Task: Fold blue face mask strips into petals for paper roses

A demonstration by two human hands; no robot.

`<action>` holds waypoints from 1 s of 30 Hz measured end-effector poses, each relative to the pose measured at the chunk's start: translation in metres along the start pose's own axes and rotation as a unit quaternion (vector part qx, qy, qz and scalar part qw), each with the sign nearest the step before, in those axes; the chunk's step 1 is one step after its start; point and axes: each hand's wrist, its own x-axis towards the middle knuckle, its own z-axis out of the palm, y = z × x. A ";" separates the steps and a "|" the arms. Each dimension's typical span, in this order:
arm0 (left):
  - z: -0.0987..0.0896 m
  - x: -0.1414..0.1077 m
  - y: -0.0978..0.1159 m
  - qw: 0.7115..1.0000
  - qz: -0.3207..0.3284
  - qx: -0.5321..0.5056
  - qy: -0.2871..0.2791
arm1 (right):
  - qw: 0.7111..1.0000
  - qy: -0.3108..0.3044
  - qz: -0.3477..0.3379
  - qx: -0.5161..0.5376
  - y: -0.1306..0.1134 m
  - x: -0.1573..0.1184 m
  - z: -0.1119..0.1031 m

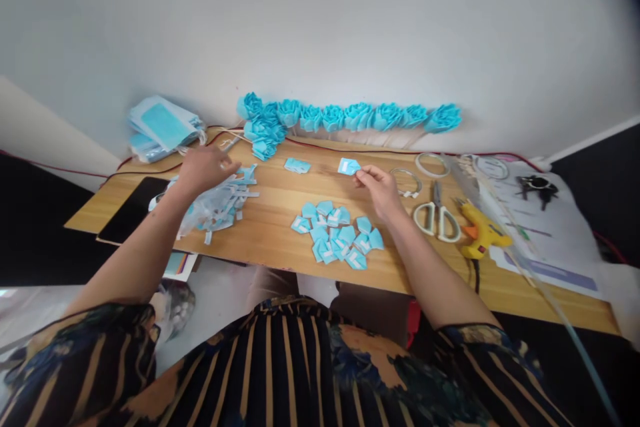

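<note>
Pinching a folded blue piece point(349, 166) by its edge w/ R hand point(379, 188), jutting out just to that hand's L. Can't tell re grip of L hand point(206, 163), right by the scraps point(227, 199). Prob super light, soft, easy to crease imo; best held gently by an edge.

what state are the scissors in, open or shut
Shut, as far as it shows: the blades of the scissors lie together, with no gap visible between them.
</note>
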 end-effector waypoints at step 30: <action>0.037 0.015 0.208 0.707 0.038 -0.699 -0.102 | 0.996 -0.067 0.023 0.061 -0.009 -0.002 -0.005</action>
